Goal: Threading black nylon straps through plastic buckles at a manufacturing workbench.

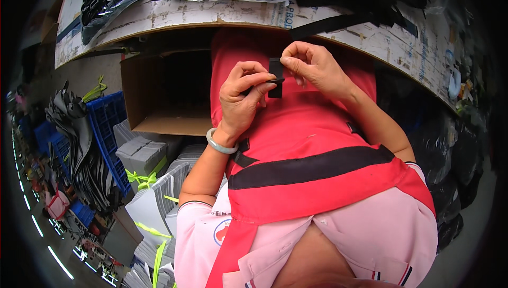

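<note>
A short, flat black strip of strap-like material is held upright over my lap, in front of the red apron. My left hand, with a pale bangle on its wrist, pinches the strip around its middle between thumb and fingers. A small dark piece, perhaps a fold of the strip, shows at those fingertips. To the right, my right hand has thumb and forefinger pinched together at the strip's upper right edge. The tips of its other fingers are curled and partly hidden.
A worn, cardboard-covered worktable runs across the far side, with clear plastic bags of black pieces and loose black straps on it. Below stands an open cardboard box. Tied grey stacks and a blue crate sit left.
</note>
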A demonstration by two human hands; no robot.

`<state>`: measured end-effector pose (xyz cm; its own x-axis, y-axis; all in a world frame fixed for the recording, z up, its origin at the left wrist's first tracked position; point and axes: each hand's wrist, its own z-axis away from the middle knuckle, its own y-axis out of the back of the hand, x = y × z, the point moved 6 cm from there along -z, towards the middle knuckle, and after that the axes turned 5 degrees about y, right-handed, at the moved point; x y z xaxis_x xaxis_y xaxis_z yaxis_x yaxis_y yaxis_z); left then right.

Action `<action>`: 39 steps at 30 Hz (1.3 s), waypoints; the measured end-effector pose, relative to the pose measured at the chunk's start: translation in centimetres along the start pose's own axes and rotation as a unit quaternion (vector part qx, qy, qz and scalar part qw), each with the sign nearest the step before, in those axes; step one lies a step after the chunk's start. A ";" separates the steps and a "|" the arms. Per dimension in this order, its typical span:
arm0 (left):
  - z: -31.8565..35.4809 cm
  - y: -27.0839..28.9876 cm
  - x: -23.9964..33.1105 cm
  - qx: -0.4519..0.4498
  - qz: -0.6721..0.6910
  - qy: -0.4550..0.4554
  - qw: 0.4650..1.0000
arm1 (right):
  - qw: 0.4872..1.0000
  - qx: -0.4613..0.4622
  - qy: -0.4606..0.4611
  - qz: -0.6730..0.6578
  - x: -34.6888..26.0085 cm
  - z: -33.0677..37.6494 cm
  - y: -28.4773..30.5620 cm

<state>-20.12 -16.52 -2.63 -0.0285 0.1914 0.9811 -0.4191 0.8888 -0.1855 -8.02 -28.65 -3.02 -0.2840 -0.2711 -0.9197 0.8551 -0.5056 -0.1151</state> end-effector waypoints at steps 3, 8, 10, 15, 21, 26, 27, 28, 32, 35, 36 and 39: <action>0.3 -0.1 0.4 -0.004 -0.017 -0.012 1.000 | 1.000 0.017 0.001 -0.001 0.0 -0.2 0.2; 0.4 -0.1 0.0 -0.028 -0.018 -0.013 0.999 | 0.998 0.033 0.044 -0.006 0.0 -0.1 0.3; 0.5 -0.2 0.0 -0.034 -0.009 -0.010 0.999 | 0.997 0.045 0.057 -0.025 -0.1 -0.1 0.1; 0.8 0.1 -0.5 -0.032 0.041 0.050 0.997 | 0.993 0.072 0.079 -0.044 -0.4 -0.5 -0.1; 1.1 0.1 -0.4 -0.033 0.052 0.061 0.996 | 0.993 -0.015 0.018 -0.119 0.4 -0.6 -0.3; 1.2 -0.1 -0.7 -0.064 0.062 0.081 0.993 | 0.996 -0.024 0.018 -0.087 0.6 -0.3 -0.6; 1.2 -0.1 -0.8 -0.065 0.064 0.090 0.992 | 0.996 -0.020 0.028 -0.088 0.6 -0.3 -0.6; 1.2 -0.1 -0.8 -0.065 0.064 0.090 0.992 | 0.996 -0.020 0.028 -0.088 0.8 -0.4 -0.6; 1.3 0.0 -1.0 -0.068 0.069 0.089 0.991 | 0.995 -0.027 0.026 -0.091 1.2 -0.5 -0.7; 1.5 0.0 -1.0 -0.068 0.083 0.095 0.990 | 0.993 -0.043 0.023 -0.105 1.4 -0.5 -0.9; 1.6 0.0 -1.0 -0.066 0.096 0.101 0.988 | 0.991 -0.054 0.022 -0.117 1.5 -0.5 -1.0; 1.7 0.0 -1.0 -0.072 0.117 0.112 0.984 | 0.989 -0.073 0.010 -0.125 1.5 -0.3 -1.3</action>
<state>-21.67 -17.44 -3.49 0.0990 0.4712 0.8764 -0.2907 0.8561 -0.4274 -9.43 -28.09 -4.34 -0.4865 -0.1353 -0.8631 0.8132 -0.4313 -0.3908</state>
